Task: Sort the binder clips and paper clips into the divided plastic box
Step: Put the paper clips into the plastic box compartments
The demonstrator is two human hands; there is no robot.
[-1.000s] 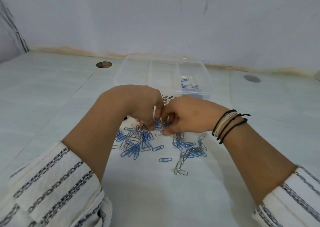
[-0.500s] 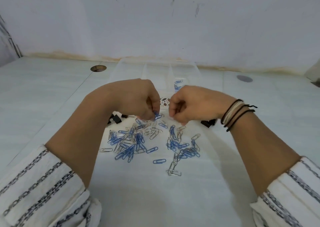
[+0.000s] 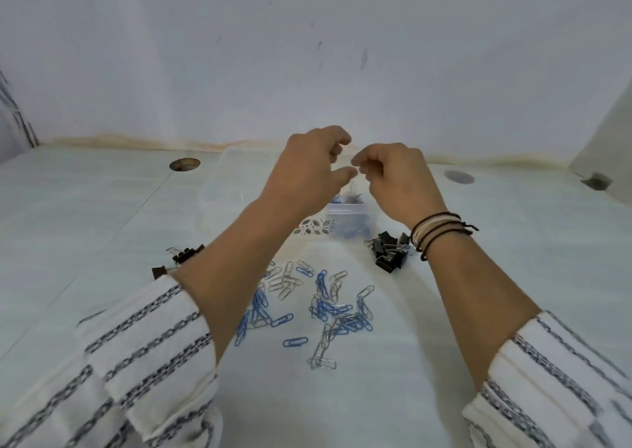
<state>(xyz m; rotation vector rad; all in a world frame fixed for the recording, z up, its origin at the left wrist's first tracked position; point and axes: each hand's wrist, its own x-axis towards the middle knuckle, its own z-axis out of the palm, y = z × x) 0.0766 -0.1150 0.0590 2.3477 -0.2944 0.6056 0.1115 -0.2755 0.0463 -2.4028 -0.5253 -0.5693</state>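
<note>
Hands raised above the divided plastic box [image 3: 345,212], which sits at the far middle of the white desk [image 3: 102,228]. Left hand [image 3: 307,170]: fingers loosely spread, thumb and forefinger apart, nothing seen between them. Right hand [image 3: 393,177]: fingers curled inward, tips close together; whether they pinch a clip cannot be told, the area is blurred. Both hands nearly meet over the box's right-hand compartment, where blue paper clips already lie. Loose paper clips [image 3: 328,307], blue and silver mixed, scattered on the desk near the person, between the forearms. Black binder clips [image 3: 390,250] in a cluster just right of the box, under the right wrist; more binder clips [image 3: 178,259] left of the left forearm. Cord bracelets [image 3: 436,232] on the right wrist. Striped sleeves on both arms.
</note>
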